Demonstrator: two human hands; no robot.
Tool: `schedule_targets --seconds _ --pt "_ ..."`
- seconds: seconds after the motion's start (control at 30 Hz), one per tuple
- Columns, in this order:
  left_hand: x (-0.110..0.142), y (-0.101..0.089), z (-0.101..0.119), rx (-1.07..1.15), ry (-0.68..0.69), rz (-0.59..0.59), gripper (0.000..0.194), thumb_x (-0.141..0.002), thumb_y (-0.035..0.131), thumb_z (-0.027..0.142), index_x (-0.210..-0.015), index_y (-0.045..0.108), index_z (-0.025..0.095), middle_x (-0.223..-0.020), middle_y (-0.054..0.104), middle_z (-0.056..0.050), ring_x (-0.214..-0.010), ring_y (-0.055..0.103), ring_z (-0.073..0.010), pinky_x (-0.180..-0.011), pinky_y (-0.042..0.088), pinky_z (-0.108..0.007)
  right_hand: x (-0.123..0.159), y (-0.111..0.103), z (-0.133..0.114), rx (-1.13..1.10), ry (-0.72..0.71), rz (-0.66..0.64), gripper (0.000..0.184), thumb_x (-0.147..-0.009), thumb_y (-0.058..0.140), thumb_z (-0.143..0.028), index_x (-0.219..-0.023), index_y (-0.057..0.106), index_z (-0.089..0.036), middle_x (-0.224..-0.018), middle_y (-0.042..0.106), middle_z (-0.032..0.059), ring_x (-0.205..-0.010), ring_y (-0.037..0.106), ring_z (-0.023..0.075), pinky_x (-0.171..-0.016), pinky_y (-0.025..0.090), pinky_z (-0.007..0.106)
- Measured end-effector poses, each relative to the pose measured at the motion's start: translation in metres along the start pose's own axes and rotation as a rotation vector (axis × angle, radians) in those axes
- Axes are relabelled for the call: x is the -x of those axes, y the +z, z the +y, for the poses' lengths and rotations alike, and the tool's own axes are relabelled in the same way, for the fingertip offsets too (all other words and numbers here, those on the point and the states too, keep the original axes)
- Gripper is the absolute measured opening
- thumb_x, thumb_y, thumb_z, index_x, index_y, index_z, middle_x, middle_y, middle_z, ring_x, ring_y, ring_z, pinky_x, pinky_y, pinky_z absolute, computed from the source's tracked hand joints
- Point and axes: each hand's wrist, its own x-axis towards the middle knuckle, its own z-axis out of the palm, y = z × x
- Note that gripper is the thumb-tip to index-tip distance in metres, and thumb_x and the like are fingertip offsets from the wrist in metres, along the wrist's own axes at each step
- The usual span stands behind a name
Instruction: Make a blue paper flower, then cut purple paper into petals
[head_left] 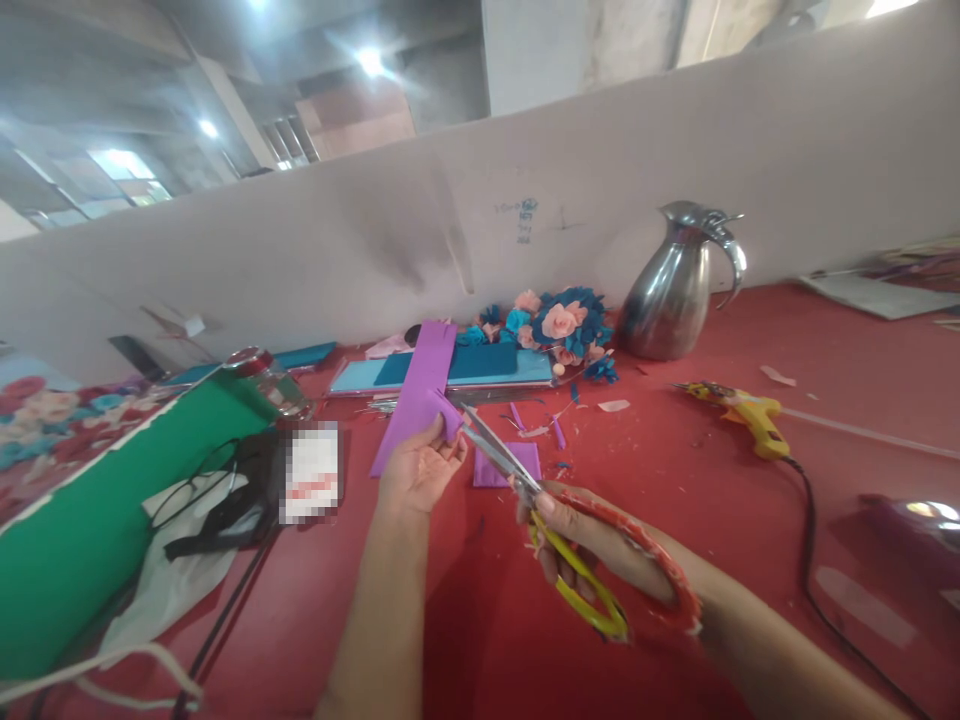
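Landmark for all positions: the steel jug [667, 290], upright at the back of the red table [675, 540], near the pale partition [300, 230].

Left hand [424, 465]: to the left of the jug and closer to me. Palm turned up, thumb and fingers drawn in on the edge of a purple strip [420, 390]; narrow pinch. The strip lies left of the jug, its far end across the light blue sheets [352, 377] and the dark teal sheet [480, 363]. A small flap of it is raised at my fingertips.

Right hand [585, 540]: on the near side of the jug, closed round the scissors [499, 445]. One handle loop red, the other yellow. Blades at a slim angle, pointing away to the left, tips at the raised flap; cannot tell whether they touch it.

Also noted: folded purple square [491, 472] left of the jug and nearer me, partly beneath the blades in view. Paper flowers [559, 320], pink and blue, just left of the jug. Yellow glue gun [750, 415] nearer me and to the jug's right. Red-lidded jar [270, 380] well to the jug's left, tilted.
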Motion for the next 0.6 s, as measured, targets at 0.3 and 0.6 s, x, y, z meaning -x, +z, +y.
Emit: schedule_targets --seconds 0.3,0.6 --pt "0.003 0.0 -0.001 -0.054 0.051 -0.136 0.035 -0.079 0.053 -0.003 -0.097 0.07 0.021 -0.067 0.069 -0.001 -0.063 0.065 -0.0156 -0.072 0.048 -0.033 0.0 -0.001 0.003 -0.08 -0.014 -0.082 0.057 -0.077 0.048 -0.073 -0.09 0.054 -0.019 -0.062 0.055 0.0 -0.048 0.048 0.0098 -0.043 0.038 0.02" --pt "0.004 0.0 -0.004 -0.02 0.105 -0.162 0.032 -0.073 0.056 -0.004 -0.085 0.071 0.022 -0.063 0.068 0.003 -0.059 0.063 -0.0135 -0.081 0.047 -0.039 -0.001 0.004 0.016 -0.189 -0.03 -0.011 0.057 -0.074 0.052 -0.074 -0.095 0.056 -0.021 -0.062 0.051 0.0002 -0.049 0.041 0.0099 -0.04 0.031 0.02"
